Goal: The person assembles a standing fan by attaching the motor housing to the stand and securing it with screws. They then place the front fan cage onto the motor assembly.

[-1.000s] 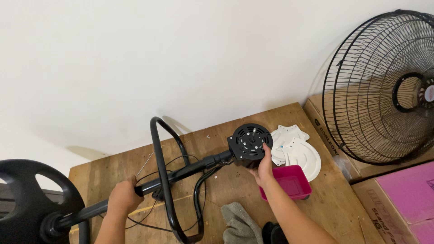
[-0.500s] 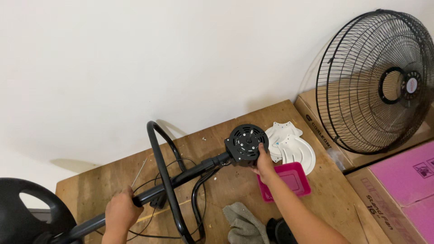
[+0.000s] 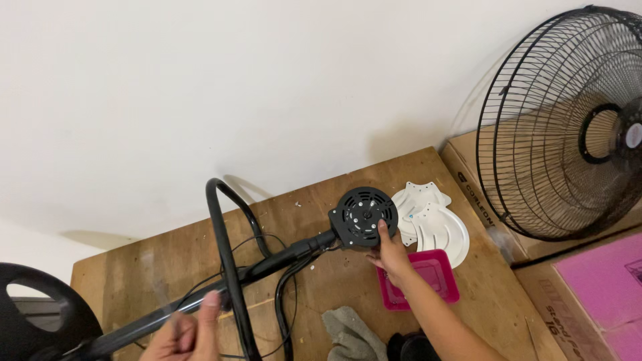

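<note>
From the head camera, looking down: the person is laying a stand fan's black pole (image 3: pixel 267 266) across a wooden table (image 3: pixel 321 200), and the round black motor housing (image 3: pixel 363 218) at the pole's far end is facing up beside the wall. The right hand (image 3: pixel 390 253) is reaching up to that housing, thumb pressing against its lower right rim and the other fingers curling underneath, so it is cupping the housing rather than clamping hard on it. To do this well, I would judge that the housing needs steadying from below while the pole is being kept level, since the heavy black base (image 3: pixel 40 314) at the near left edge could be tipping the whole length.

The left hand (image 3: pixel 184 334) is blurring at the bottom of the picture, close against the pole near the looping black cable (image 3: pixel 227 267). Its fingers are half curled and a thin shiny rod seems to be passing by them, but I cannot tell whether they are gripping the pole, the rod, or nothing.

Just right of the housing, white fan blades (image 3: pixel 431 220) are lying flat, and a pink tray (image 3: pixel 418 297) is sitting under the right wrist. A grey rag (image 3: pixel 344 334) is lying at the near edge. A black wire fan guard (image 3: pixel 562 127) is standing on cardboard boxes (image 3: pixel 478 180) to the right.
</note>
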